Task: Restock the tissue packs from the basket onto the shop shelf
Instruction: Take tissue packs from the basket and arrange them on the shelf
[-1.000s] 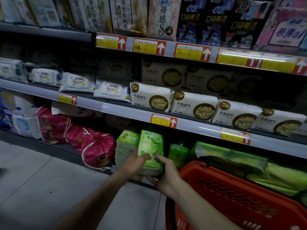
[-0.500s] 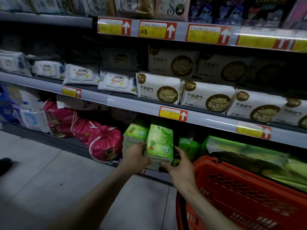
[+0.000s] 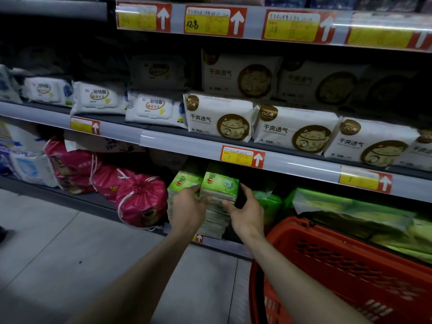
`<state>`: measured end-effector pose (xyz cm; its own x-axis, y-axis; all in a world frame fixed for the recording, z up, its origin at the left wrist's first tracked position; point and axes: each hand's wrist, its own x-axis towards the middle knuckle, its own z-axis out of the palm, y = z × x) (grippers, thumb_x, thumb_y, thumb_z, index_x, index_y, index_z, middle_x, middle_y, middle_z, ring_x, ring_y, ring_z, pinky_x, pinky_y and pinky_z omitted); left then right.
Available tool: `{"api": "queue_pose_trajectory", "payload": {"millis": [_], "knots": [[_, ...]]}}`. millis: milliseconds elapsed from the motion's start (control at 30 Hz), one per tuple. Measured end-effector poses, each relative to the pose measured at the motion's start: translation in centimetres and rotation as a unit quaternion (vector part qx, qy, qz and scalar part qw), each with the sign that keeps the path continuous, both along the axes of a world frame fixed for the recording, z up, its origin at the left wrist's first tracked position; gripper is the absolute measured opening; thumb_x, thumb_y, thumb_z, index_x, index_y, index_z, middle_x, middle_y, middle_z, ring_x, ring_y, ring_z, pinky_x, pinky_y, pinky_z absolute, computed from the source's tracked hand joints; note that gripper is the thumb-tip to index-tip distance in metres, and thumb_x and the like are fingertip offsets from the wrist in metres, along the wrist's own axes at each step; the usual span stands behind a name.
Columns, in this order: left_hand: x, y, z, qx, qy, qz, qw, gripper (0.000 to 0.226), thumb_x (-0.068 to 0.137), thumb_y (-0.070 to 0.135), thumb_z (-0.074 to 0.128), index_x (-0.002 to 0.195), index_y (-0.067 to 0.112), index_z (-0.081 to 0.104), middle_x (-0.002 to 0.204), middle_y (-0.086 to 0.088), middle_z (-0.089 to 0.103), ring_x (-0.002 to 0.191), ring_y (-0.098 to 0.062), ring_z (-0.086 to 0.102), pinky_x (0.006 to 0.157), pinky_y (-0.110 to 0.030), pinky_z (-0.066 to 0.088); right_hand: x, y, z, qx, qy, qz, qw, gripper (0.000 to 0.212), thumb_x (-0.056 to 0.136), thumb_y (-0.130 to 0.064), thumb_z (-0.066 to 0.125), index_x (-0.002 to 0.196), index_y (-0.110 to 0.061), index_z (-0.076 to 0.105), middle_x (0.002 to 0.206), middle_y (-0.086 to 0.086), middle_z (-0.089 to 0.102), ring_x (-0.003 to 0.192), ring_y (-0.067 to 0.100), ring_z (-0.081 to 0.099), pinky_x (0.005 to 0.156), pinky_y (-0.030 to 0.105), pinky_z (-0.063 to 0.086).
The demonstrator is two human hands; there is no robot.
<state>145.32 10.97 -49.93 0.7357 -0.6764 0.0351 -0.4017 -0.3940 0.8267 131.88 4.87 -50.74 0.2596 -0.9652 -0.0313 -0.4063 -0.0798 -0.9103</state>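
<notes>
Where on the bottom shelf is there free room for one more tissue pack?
A dark gap, seemingly bare, lies between the held tissue stack and the low green pack, with headroom above that pack. The left is crowded: pink bags sit close beside the neighbouring stack.

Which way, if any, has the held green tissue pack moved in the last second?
Yes. The green tissue pack has gone up and inward, its top now closer under the price tag, beside the neighbouring green stack.
</notes>
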Motion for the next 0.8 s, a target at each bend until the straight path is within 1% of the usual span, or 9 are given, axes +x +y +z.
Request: {"api": "queue_pose_trajectory", "payload": {"millis": [67, 167, 233, 367, 467, 567, 633, 700, 800], "knots": [[0.1, -0.2, -0.1, 0.007, 0.009, -0.001, 1.000, 0.057, 0.089, 0.037, 0.078, 0.140, 0.015, 0.063, 0.112, -0.010, 0.077, 0.085, -0.019, 0.076, 0.079, -0.039, 0.063, 0.2, -0.2, -0.2, -0.002, -0.001, 0.001, 1.000, 0.079, 0.089, -0.032, 0.084, 0.157, -0.032, 0.044, 0.141, -0.002, 0.066, 0.129, 0.020, 0.062, 0.105, 0.039, 0.056], [0.0, -0.1, 0.0, 0.022, 0.034, 0.001, 0.999, 0.059, 0.092, 0.036, 0.076, 0.144, 0.016, 0.058, 0.097, -0.005, 0.076, 0.051, -0.007, 0.071, 0.054, -0.023, 0.054, 0.4, -0.4, -0.3, -0.001, -0.002, 0.003, 1.000, 0.078, 0.091, -0.031, 0.082, 0.158, -0.031, 0.042, 0.142, -0.001, 0.065, 0.131, 0.021, 0.061, 0.106, 0.042, 0.056], [-0.1, 0.0, 0.0, 0.027, 0.027, -0.004, 0.999, 0.059, 0.093, 0.037, 0.075, 0.145, 0.016, 0.058, 0.084, -0.001, 0.073, 0.045, -0.004, 0.067, 0.051, -0.020, 0.050, 0.4, -0.5, -0.3, 0.001, -0.003, 0.005, 1.000, 0.078, 0.092, -0.030, 0.081, 0.158, -0.030, 0.041, 0.142, -0.001, 0.065, 0.131, 0.021, 0.061, 0.106, 0.040, 0.055], [-0.4, -0.1, 0.3, 0.019, 0.038, -0.011, 0.999, 0.049, 0.092, 0.023, 0.074, 0.139, 0.015, 0.062, 0.080, -0.003, 0.074, 0.063, -0.018, 0.073, 0.064, -0.033, 0.060, 0.0, -0.3, -0.1, 0.013, -0.007, 0.021, 1.000, 0.083, 0.092, -0.025, 0.082, 0.161, -0.027, 0.036, 0.147, -0.003, 0.061, 0.136, 0.018, 0.056, 0.109, 0.033, 0.049], [-0.1, 0.2, 0.2, -0.034, 0.158, 0.061, 0.985, 0.038, 0.083, 0.006, 0.060, 0.118, 0.018, 0.070, 0.093, -0.002, 0.075, 0.071, -0.026, 0.075, 0.067, -0.044, 0.064, -0.5, 0.0, -0.5, 0.074, 0.001, 0.031, 0.997, 0.088, 0.091, -0.014, 0.081, 0.163, -0.024, 0.030, 0.141, -0.006, 0.060, 0.130, 0.014, 0.057, 0.101, 0.025, 0.046], [1.0, 0.7, -1.1, -0.081, 0.263, 0.159, 0.948, 0.021, 0.082, 0.014, 0.057, 0.092, 0.021, 0.074, 0.089, -0.008, 0.074, 0.076, -0.030, 0.075, 0.077, -0.050, 0.064, -1.2, 0.4, -1.6, 0.154, 0.001, 0.026, 0.988, 0.082, 0.092, -0.009, 0.079, 0.161, -0.017, 0.035, 0.148, 0.004, 0.059, 0.138, 0.022, 0.055, 0.099, 0.025, 0.042], [2.1, 1.0, -2.2, -0.091, 0.326, 0.216, 0.916, 0.017, 0.093, 0.012, 0.056, 0.102, 0.008, 0.070, 0.099, -0.013, 0.070, 0.078, -0.029, 0.070, 0.077, -0.044, 0.064, -1.4, 0.5, -2.0, 0.190, 0.002, 0.044, 0.981, 0.076, 0.094, -0.007, 0.075, 0.160, -0.014, 0.037, 0.148, 0.004, 0.056, 0.139, 0.024, 0.052, 0.099, 0.024, 0.039], [3.6, 1.1, -3.3, -0.090, 0.348, 0.264, 0.895, 0.031, 0.096, 0.012, 0.048, 0.120, 0.001, 0.064, 0.112, -0.017, 0.065, 0.086, -0.030, 0.066, 0.073, -0.041, 0.060, -1.0, 0.3, -2.3, 0.216, 0.000, 0.056, 0.975, 0.076, 0.096, -0.005, 0.071, 0.161, -0.016, 0.034, 0.139, -0.003, 0.053, 0.136, 0.023, 0.051, 0.100, 0.026, 0.039], [6.1, 0.3, -5.7, -0.068, 0.351, 0.257, 0.898, 0.057, 0.085, 0.024, 0.041, 0.141, 0.015, 0.052, 0.139, -0.017, 0.052, 0.116, -0.041, 0.058, 0.097, -0.054, 0.055, 0.2, -0.1, -2.8, 0.241, -0.006, 0.057, 0.969, 0.086, 0.090, -0.004, 0.072, 0.163, -0.019, 0.029, 0.149, 0.002, 0.055, 0.137, 0.025, 0.051, 0.110, 0.035, 0.043]]}}
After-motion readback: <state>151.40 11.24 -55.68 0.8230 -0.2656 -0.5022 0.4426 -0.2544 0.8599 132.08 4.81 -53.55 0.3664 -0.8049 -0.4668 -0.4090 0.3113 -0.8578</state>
